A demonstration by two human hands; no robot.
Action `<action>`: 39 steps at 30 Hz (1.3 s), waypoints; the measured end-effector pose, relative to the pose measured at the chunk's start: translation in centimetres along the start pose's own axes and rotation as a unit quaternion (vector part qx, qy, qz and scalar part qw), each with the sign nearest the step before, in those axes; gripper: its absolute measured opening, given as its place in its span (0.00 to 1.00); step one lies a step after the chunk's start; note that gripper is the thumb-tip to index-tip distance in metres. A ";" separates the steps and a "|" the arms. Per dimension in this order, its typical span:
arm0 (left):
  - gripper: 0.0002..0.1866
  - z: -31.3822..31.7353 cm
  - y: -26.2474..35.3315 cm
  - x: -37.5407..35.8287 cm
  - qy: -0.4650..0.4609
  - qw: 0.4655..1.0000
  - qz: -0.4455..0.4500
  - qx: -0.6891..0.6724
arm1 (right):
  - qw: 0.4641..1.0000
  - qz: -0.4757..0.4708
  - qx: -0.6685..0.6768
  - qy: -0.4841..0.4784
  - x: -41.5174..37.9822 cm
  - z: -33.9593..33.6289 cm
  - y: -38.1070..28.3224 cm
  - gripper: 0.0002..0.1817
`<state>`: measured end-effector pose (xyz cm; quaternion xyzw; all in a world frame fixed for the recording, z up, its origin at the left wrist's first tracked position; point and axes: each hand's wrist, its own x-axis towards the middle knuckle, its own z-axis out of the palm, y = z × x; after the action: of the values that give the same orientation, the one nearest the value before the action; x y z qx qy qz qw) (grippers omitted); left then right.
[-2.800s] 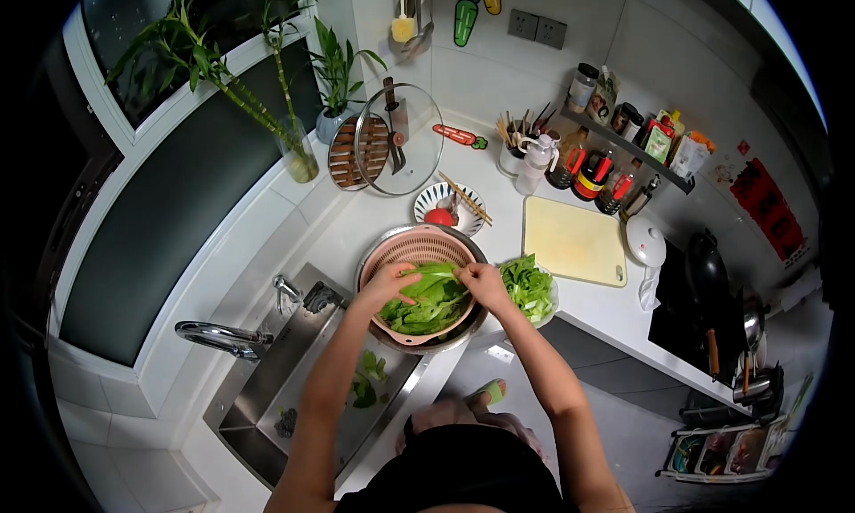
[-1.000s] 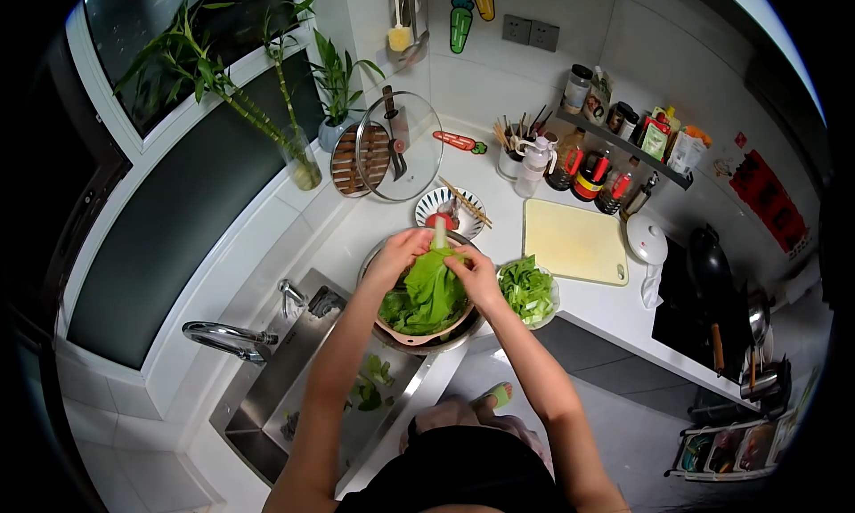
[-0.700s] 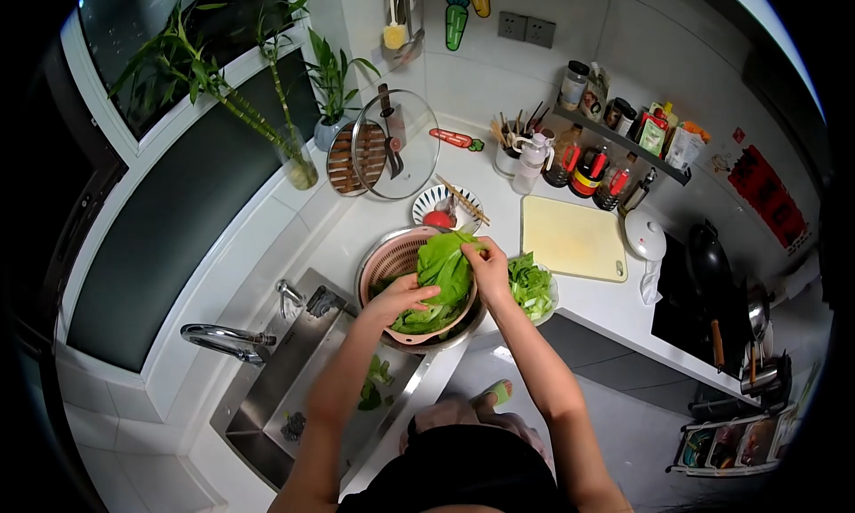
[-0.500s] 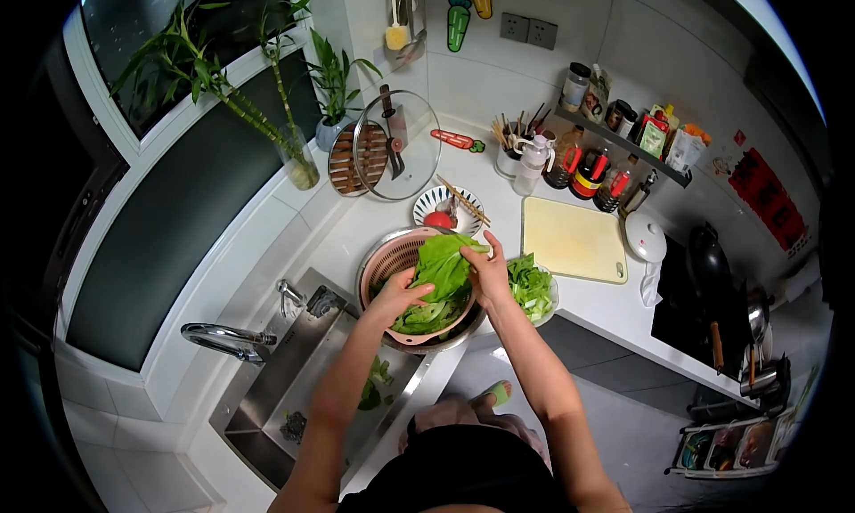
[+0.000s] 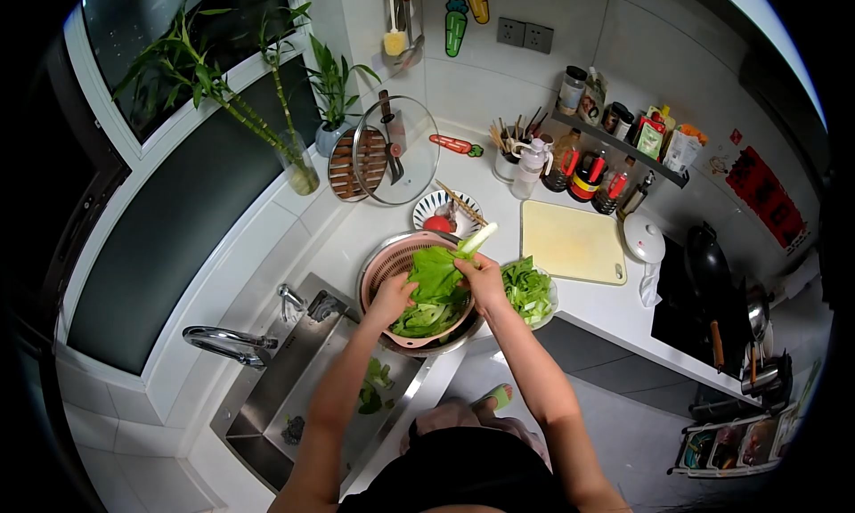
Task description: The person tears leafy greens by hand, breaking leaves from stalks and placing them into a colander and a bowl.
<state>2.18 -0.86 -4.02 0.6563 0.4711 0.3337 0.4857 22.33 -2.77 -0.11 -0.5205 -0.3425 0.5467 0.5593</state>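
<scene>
A large green leaf point(image 5: 435, 276) with a thick white stalk is held over a pink colander point(image 5: 385, 268). My left hand point(image 5: 393, 299) is closed on the leaf's left edge. On the other side, my right hand point(image 5: 482, 280) pinches the leaf near its stalk, which points up and right past the fingers. More leafy greens point(image 5: 429, 319) lie in the colander beneath. The colander sits inside a metal basin point(image 5: 363, 277), mostly hidden by it. Right of my right hand stands a bowl of cut greens point(image 5: 527, 290).
A steel sink point(image 5: 312, 370) with leaf scraps and a faucet point(image 5: 227, 339) lies at left. Behind the colander is a striped plate point(image 5: 463, 199) with a tomato and chopsticks. A cutting board point(image 5: 573, 241) lies to the right, below bottles point(image 5: 588, 175). A glass lid point(image 5: 419, 148) leans at the back.
The leaf has turned and dropped slightly, so its white stalk now sticks up to the right. My right hand has shifted down along it, and both hands are lower.
</scene>
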 end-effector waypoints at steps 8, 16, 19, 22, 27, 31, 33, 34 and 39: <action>0.06 -0.9 -2.9 0.8 0.118 0.927 -0.097 -0.343 | 0.991 -0.074 0.020 0.110 0.8 -0.9 0.7 0.05; 0.11 -3.1 0.2 0.5 0.040 0.956 -0.052 -0.285 | 0.999 -0.049 0.002 0.016 1.0 -2.2 0.5 0.05; 0.19 -2.8 1.5 1.9 -0.048 0.963 -0.090 -0.248 | 0.996 -0.074 -0.032 -0.035 0.8 -0.8 1.0 0.08; 0.25 -1.2 6.4 0.6 -0.061 0.994 -0.087 0.002 | 0.988 -0.075 -0.089 -0.105 0.9 -0.3 1.3 0.13; 0.20 1.2 0.8 2.6 -0.067 0.984 0.061 -0.154 | 0.994 -0.061 -0.033 -0.084 0.2 0.4 1.2 0.13; 0.17 -1.5 -1.5 3.1 0.051 0.858 -0.020 -0.511 | 0.997 -0.054 0.017 -0.044 0.0 -0.5 0.9 0.12; 0.14 -1.7 0.8 2.2 0.106 0.887 -0.052 -0.447 | 0.997 -0.065 0.002 -0.048 0.3 -1.6 0.8 0.11; 0.14 -1.7 2.0 1.5 0.077 0.935 -0.050 -0.344 | 0.996 -0.058 -0.010 -0.060 0.5 -2.1 0.9 0.11; 0.13 -1.5 3.1 0.8 -0.085 0.979 -0.072 -0.173 | 0.994 -0.050 0.016 -0.098 0.4 -0.6 0.8 0.13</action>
<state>2.06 0.08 -0.61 0.5523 0.4095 0.3177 0.6530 22.82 -2.60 -1.08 -0.4374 -0.4124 0.5723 0.5578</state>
